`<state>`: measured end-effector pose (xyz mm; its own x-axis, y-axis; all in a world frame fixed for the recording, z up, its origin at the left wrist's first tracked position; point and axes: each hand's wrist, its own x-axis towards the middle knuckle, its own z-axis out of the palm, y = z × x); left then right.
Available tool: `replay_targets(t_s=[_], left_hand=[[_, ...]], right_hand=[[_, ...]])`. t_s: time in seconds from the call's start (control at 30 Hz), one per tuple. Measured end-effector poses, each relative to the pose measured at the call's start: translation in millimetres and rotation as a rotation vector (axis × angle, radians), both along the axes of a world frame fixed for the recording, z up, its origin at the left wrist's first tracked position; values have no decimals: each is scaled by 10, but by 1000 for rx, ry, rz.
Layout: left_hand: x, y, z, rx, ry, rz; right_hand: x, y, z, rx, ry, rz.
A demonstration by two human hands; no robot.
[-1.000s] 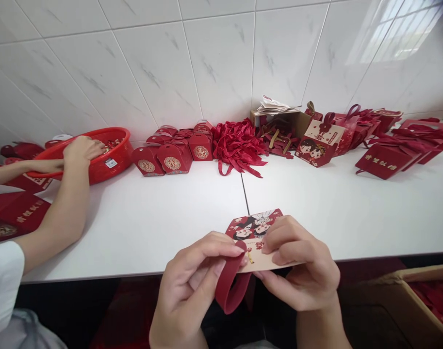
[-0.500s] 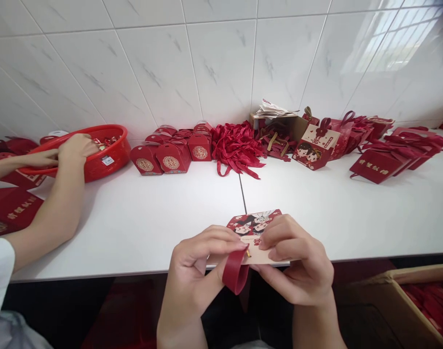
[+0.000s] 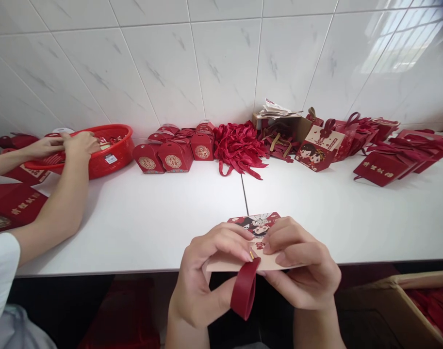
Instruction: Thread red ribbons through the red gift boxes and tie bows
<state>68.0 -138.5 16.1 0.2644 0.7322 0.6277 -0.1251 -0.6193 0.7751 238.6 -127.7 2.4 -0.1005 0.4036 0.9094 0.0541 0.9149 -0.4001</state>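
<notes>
Strap (image 3: 244,293) lower | red basin (image 3: 93,167): wrapped pieces (image 3: 114,141) | left fingers (image 3: 230,245), right fingers (image 3: 297,254): gripping card (image 3: 268,263)

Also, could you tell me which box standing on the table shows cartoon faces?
The cartoon box, just right of the carton: two faces sit under its cream top. The boxes left of the ribbons show round gold emblems instead.
</notes>
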Motion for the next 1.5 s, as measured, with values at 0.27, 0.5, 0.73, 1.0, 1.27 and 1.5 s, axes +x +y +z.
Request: replay_targets(t_s=[0.27, 0.5, 0.73, 1.0, 1.27, 1.5], left_hand=[[-70, 170, -56, 193, 113, 15], [-75, 185, -82, 302, 169, 77], [-79, 182, -83, 366, 183, 94], [-77, 163, -121, 348, 160, 75], [-71, 185, -109, 368, 183, 73], [-76, 175, -134, 427, 190, -11]], right_hand=[[-25, 64, -74, -180, 94, -12], [40, 22, 0, -189, -92, -50], [50, 21, 9, -112, -113, -11], [18, 83, -15, -46, -73, 39], [40, 11, 24, -245, -83, 92], [185, -193, 137, -458, -301, 77]])
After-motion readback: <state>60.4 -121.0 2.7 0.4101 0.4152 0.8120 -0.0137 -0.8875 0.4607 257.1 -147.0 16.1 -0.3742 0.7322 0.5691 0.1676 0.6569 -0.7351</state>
